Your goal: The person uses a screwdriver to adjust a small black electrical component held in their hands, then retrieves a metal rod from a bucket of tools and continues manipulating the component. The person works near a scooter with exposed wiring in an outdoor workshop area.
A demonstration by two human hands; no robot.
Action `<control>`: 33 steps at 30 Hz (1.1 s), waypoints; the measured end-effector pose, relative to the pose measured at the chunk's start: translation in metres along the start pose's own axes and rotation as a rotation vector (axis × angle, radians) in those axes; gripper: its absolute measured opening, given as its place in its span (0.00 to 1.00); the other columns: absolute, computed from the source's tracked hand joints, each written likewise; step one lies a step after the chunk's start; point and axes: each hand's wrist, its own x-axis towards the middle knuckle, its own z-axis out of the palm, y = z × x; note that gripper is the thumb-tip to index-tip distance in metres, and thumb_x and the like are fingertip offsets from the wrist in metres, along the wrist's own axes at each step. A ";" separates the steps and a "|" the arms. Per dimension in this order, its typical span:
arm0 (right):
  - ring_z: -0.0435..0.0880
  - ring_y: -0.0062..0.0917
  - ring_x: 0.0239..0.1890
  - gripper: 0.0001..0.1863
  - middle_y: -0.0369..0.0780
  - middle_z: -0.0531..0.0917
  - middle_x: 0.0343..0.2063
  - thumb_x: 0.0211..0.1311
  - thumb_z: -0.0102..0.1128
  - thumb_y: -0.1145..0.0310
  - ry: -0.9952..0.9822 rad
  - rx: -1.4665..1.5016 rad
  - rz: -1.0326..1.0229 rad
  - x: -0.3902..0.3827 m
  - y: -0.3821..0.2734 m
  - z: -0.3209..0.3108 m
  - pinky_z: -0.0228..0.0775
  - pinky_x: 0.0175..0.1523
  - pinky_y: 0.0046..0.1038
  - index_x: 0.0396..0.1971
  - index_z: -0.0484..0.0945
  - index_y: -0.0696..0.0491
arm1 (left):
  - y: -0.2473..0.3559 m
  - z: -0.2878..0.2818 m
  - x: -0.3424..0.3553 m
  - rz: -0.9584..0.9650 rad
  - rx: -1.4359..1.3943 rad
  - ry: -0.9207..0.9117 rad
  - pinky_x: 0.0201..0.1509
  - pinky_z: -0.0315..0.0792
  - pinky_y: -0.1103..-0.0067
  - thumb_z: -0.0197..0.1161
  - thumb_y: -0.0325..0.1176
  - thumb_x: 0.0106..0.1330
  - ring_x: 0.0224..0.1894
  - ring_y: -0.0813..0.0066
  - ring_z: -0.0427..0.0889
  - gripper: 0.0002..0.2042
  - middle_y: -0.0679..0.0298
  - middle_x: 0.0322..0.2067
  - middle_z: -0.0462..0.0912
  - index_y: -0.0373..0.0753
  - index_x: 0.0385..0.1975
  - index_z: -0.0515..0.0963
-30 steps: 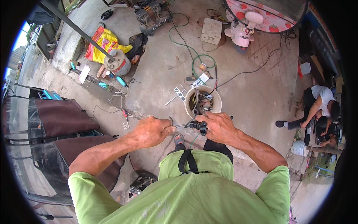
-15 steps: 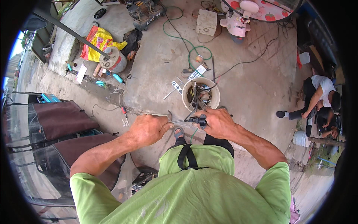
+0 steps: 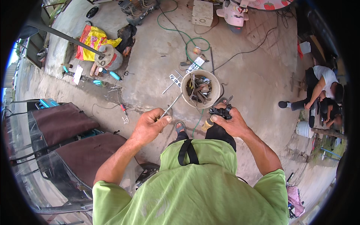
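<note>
My left hand (image 3: 150,125) is closed round a thin metal rod (image 3: 171,106), which slants up and right toward the bucket; any handle is hidden in the fist. My right hand (image 3: 233,122) grips a small black part (image 3: 221,111) with a lumpy, jointed shape. A short yellowish piece (image 3: 207,125) sticks out below it by the thumb; I cannot tell whether it is joined to the black part. The hands are well apart. Just beyond them stands a pale bucket (image 3: 215,100) with metal tools and loose parts inside.
On the concrete beyond lie a metal bracket (image 3: 174,79), a green hose (image 3: 186,48) and a dark cable (image 3: 248,51). A pink scooter (image 3: 233,17) is at the top. Brown-covered vehicle (image 3: 60,122) stands left. Two people crouch at right, one in a white shirt (image 3: 324,83).
My hands have drawn apart. The rod's tip has left the black part and swung to point up and right. My right hand has turned, bringing the yellowish piece into sight.
</note>
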 end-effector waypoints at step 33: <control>0.81 0.30 0.44 0.13 0.44 0.88 0.42 0.66 0.72 0.70 0.240 0.035 -0.217 -0.024 0.006 0.000 0.73 0.52 0.35 0.46 0.83 0.61 | -0.063 0.036 0.039 -0.085 0.153 -0.005 0.58 0.77 0.66 0.61 0.32 0.73 0.50 0.58 0.88 0.23 0.43 0.47 0.87 0.32 0.67 0.72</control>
